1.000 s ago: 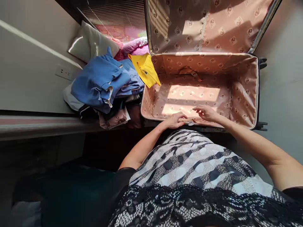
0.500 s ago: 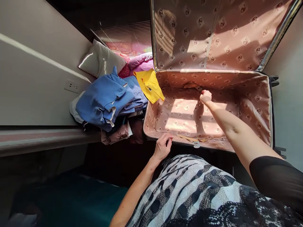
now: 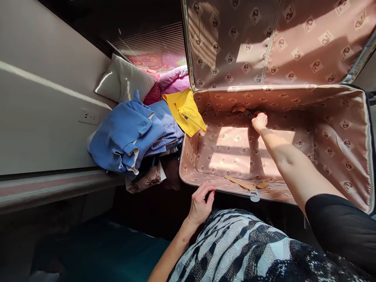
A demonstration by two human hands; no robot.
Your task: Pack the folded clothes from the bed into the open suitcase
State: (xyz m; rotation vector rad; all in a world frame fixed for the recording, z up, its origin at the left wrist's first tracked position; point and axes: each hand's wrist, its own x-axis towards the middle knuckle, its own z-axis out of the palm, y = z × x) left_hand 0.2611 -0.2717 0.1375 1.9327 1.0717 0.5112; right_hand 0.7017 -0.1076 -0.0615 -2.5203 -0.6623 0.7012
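Note:
An open suitcase with pink patterned lining lies in front of me. My right hand reaches inside to the far wall, its fingers closed on the end of an orange strap; a dark buckle piece there is partly covered by the fingers. My left hand is beside the near rim, fingers loosely bent and thumb a little apart, with nothing seen in it. A second orange strap with a pale plastic buckle lies along the near side, the buckle over the rim.
Left of the suitcase is a pile of blue clothes. A yellow cloth item overhangs the suitcase's left corner. Behind are a pale cushion and pink bedding. The suitcase lid stands raised at the back.
The view has shifted, with the suitcase appearing larger. My right hand stays at the far strap, turned more knuckles-up. My left hand stays by the near rim; more of the near strap shows.

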